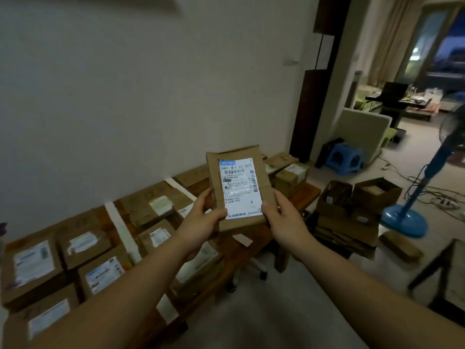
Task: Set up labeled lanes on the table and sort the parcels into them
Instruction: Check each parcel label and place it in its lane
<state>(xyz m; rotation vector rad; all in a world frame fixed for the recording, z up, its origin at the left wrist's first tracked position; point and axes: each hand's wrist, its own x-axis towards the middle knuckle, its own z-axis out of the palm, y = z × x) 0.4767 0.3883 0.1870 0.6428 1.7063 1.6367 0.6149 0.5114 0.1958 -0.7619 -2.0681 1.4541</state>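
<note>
I hold a flat brown cardboard parcel [261, 177] upright above the wooden table [305, 193], its white shipping label facing me. My left hand [205, 215] grips its lower left edge and my right hand [279, 214] grips its lower right edge. Below lie several labelled brown parcels: one group at the left [34, 268], one in the middle [156, 235], and some at the far end [289, 176]. Strips of white tape [120, 230] run across the tabletop between the groups. A small white paper slip [242, 239] lies under the held parcel.
Open cardboard boxes [357, 197] are stacked on the floor past the table's right end. A blue standing fan [405, 220] with trailing cables stands beyond them. A blue stool [346, 157] sits further back, and a dark chair frame [442, 273] is at the right edge.
</note>
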